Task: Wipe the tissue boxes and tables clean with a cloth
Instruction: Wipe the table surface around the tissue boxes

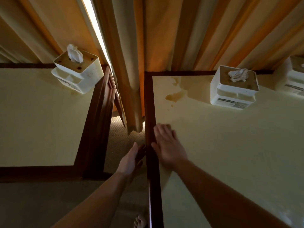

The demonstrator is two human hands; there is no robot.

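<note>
R hand flat, fingers straight, pressing right table near its dark edge. L hand open at that edge's side, gripping nothing. Brown stain at 12 o'clock from R hand, tissue box at 1.

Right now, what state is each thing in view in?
Left hand: open, fingers straight, at the right table's side edge.
Right hand: open, flat on the right table, blurred.
Right table: brown spill near the back corner.
Middle tissue box: upright, tissue sticking out.
Left tissue box: upright, spotted lid.
Left table: no clear stains.
</note>
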